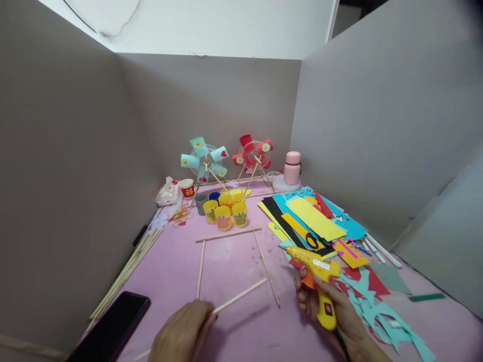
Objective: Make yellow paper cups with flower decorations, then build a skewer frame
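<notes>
My left hand [184, 329] is closed around a thin wooden stick [240, 295], which slants up to the right, its far end over the pink tabletop. On the table ahead lie three more sticks: a crosswise stick [228, 235], a left stick [201, 266] and a right stick [266, 266], forming an open frame shape. The lower end of the left one is hidden behind my left hand. In my right hand [341, 306] is a yellow hot glue gun [315, 262] with an orange trigger, its nozzle pointing left, above the table to the right of the frame.
Several yellow paper rings [223, 218] stand beyond the sticks. Behind them are a blue paper wheel [206, 160] and a red one [253, 153]. Coloured paper [317, 218], scissors [312, 240] and scraps [377, 306] lie right; a phone [113, 327] and spare sticks [124, 274] left.
</notes>
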A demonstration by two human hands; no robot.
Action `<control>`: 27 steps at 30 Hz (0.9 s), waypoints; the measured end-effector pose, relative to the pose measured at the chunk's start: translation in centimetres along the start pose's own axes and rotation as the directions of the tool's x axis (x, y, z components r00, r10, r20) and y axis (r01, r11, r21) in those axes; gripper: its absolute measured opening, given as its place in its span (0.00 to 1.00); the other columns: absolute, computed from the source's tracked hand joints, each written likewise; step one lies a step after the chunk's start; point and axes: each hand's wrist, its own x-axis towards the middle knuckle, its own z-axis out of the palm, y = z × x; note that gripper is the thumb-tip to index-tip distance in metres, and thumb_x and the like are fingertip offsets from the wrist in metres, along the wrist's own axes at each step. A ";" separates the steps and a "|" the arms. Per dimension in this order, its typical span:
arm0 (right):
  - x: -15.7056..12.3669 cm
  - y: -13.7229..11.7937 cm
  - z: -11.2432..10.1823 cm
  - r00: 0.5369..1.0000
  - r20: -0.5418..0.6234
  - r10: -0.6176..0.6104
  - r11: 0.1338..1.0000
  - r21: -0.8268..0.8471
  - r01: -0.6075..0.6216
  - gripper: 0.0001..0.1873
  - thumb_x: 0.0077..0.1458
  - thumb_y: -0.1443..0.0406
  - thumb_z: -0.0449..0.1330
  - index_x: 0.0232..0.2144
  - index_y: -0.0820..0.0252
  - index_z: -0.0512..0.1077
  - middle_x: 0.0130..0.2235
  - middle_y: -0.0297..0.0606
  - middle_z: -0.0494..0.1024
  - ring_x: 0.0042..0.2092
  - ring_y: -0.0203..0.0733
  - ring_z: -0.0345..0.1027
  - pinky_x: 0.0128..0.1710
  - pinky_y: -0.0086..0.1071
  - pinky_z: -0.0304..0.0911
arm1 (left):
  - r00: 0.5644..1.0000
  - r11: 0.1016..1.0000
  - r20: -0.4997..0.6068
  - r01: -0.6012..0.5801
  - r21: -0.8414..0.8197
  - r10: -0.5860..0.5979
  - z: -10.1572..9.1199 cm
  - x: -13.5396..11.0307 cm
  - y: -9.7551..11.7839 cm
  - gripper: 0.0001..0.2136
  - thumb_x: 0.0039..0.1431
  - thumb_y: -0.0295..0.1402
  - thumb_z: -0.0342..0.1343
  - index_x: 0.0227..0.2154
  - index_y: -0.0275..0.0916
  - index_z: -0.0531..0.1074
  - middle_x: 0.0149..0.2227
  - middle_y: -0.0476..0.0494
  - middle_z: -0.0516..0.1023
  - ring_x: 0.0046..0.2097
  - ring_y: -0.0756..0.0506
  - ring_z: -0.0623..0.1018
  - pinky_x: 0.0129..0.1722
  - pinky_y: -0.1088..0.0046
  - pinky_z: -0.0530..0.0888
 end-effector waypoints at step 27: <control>-0.8 0.2 -0.5 0.997 -0.069 0.044 0.999 -0.023 -0.046 0.07 0.47 0.61 0.62 0.29 0.58 0.74 0.28 0.36 0.76 0.24 0.33 0.63 0.20 0.25 0.60 | 0.977 1.000 0.213 0.003 0.013 -0.006 4.1 3.4 2.9 0.03 0.58 0.29 0.52 0.33 0.42 0.70 0.35 0.48 0.74 0.38 0.45 0.71 0.38 0.66 0.64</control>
